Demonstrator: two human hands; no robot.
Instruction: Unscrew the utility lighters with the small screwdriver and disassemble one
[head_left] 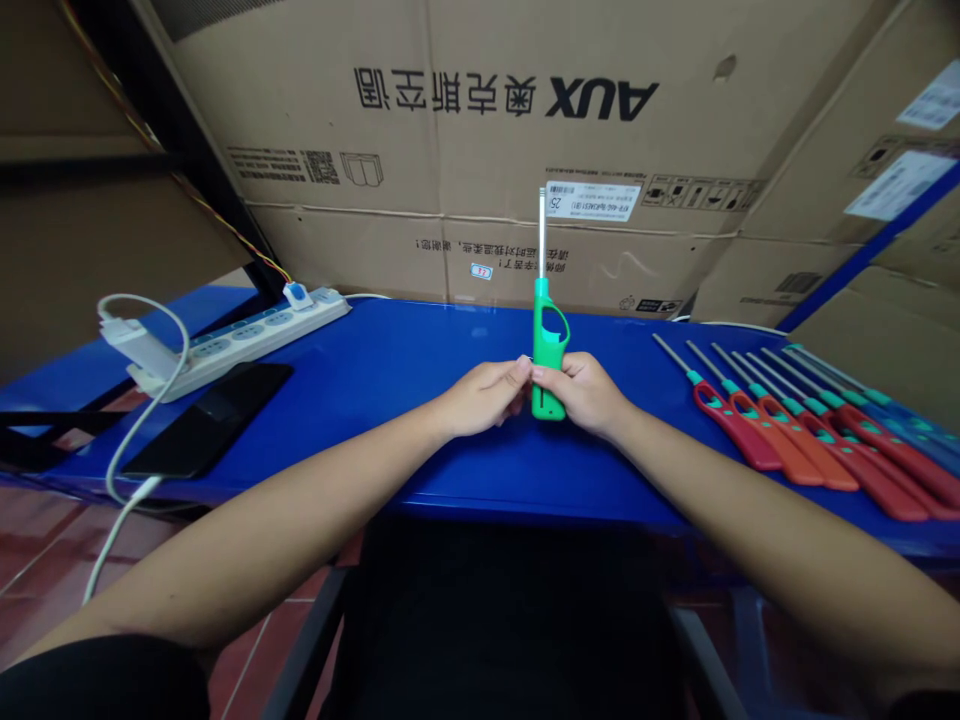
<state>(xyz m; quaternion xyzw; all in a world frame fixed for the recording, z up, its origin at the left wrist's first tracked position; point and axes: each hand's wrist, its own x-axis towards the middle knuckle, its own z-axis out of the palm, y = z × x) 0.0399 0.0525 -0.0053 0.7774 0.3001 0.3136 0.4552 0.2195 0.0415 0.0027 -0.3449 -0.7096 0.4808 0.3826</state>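
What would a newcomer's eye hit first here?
Probably the bright green long-necked lighter, upright at the center, gripped by the right hand with the left hand close against its side. Next, the slanted row of red, orange and blue lighters at the right of the blue table. Behind it all, the big cardboard panel with its "AUX" print upside down.

On the table (pixel 465 460) before me, a phone (pixel 210 420) and a power strip (pixel 240 340) lie to my left, long-necked lighters (pixel 817 430) to my right, and a cardboard wall (pixel 480 150) stands behind.
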